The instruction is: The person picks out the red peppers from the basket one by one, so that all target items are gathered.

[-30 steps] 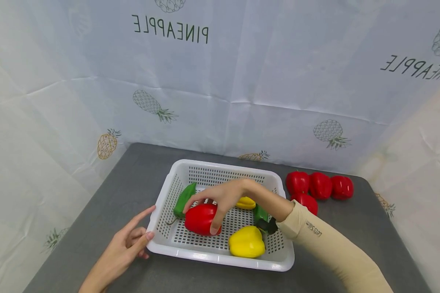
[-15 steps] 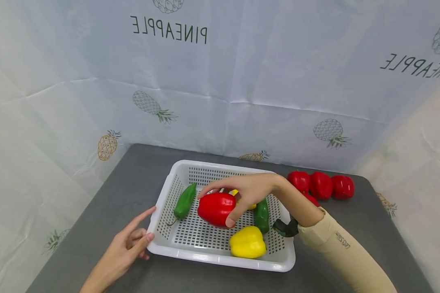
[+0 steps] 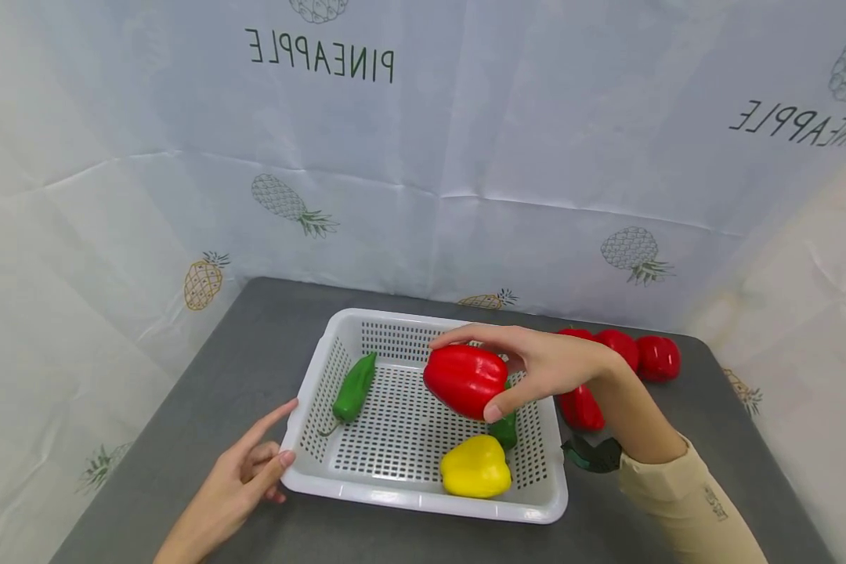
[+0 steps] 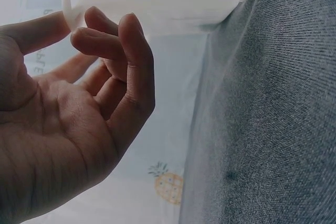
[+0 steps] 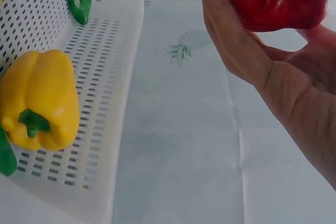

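Observation:
In the head view my right hand [image 3: 557, 364] holds a red bell pepper [image 3: 465, 380] above the right part of a white perforated basket [image 3: 423, 505], thumb on the near side and fingers over the top. The green stem of this red bell pepper [image 5: 257, 3] shows in the right wrist view. My left hand [image 3: 233, 486] touches the basket's left rim with index fingertip and thumb, its other fingers loosely bent. Inside the basket lie a long green pepper [image 3: 355, 389] at left, a yellow bell pepper [image 3: 475, 468] at front right, and another green pepper [image 3: 505, 431], partly hidden behind the held one.
Several red bell peppers [image 3: 658, 359] sit on the grey table [image 3: 268, 329] right of the basket, partly behind my right hand and forearm. A pineapple-print curtain [image 3: 423, 157] surrounds the table. A dark wrist strap [image 3: 592, 454] hangs at my right wrist.
My right hand has lifted the red bell pepper from the basket's left-middle area and carried it up and to the right. My left hand has stayed at the rim.

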A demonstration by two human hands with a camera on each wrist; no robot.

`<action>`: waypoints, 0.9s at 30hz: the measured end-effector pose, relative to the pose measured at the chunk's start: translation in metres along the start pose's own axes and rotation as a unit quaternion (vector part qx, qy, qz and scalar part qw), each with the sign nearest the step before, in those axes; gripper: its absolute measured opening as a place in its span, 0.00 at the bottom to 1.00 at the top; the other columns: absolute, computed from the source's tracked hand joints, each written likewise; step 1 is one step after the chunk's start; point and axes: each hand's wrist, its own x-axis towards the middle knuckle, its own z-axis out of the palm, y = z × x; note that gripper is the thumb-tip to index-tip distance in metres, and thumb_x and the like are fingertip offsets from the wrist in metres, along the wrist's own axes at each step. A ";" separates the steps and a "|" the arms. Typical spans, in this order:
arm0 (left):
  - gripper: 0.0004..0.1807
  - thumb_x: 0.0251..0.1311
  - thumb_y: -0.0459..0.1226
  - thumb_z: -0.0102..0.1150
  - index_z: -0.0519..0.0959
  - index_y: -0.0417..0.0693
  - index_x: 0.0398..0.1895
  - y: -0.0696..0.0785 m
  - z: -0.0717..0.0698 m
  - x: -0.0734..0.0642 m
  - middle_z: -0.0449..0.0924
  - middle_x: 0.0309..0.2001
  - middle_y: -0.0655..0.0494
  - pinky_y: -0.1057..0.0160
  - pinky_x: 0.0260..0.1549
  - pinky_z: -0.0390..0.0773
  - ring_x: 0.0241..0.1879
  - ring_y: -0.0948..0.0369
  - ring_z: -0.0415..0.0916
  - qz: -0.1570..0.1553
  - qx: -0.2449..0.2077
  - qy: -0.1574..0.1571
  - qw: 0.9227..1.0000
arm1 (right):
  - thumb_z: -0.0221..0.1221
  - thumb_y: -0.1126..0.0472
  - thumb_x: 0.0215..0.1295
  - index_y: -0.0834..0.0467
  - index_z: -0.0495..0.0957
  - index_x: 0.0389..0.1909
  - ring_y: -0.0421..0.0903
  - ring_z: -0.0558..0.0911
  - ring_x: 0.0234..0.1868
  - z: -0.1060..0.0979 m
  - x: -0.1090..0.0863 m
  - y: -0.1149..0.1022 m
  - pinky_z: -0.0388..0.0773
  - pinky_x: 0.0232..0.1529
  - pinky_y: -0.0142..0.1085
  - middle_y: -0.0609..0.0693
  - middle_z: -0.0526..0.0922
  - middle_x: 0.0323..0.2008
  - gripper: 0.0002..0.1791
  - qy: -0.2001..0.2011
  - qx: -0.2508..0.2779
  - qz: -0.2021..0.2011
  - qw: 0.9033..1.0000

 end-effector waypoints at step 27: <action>0.38 0.79 0.35 0.61 0.58 0.54 0.86 0.000 -0.004 0.007 0.70 0.26 0.59 0.62 0.30 0.85 0.23 0.64 0.74 0.006 -0.001 0.000 1.000 | 0.76 0.66 0.55 0.56 0.65 0.76 0.50 0.82 0.63 0.009 -0.068 0.014 0.92 0.48 0.47 0.47 0.76 0.71 0.48 0.174 -0.026 -0.036 0.984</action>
